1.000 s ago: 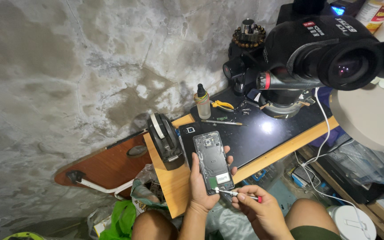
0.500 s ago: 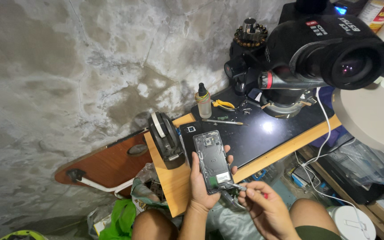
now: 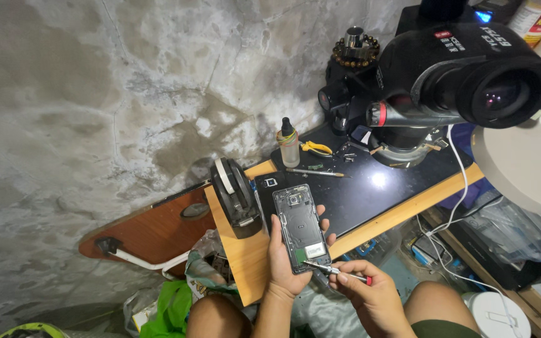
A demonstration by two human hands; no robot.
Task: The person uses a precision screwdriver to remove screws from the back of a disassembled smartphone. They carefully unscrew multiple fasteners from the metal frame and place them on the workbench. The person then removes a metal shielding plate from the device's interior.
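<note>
My left hand (image 3: 285, 260) grips an opened dark phone (image 3: 301, 226) with its back cover off, held upright over the near edge of the wooden table (image 3: 245, 250). My right hand (image 3: 365, 293) pinches a small screwdriver with a red handle (image 3: 336, 271), and its metal tip touches the phone's lower right corner. A small white patch shows near the phone's bottom end.
A black work mat (image 3: 370, 188) on the table holds a small bottle (image 3: 289, 145), yellow-handled cutters (image 3: 315, 148), a thin metal tool (image 3: 316, 172) and a black microscope (image 3: 446, 81). A round black-and-white device (image 3: 235, 194) stands at the left. Cables and bins lie to the right, a green bag (image 3: 171, 307) below.
The phone has tilted slightly and sits a little lower in my left hand. My right hand has shifted the screwdriver tip along the phone's bottom edge.
</note>
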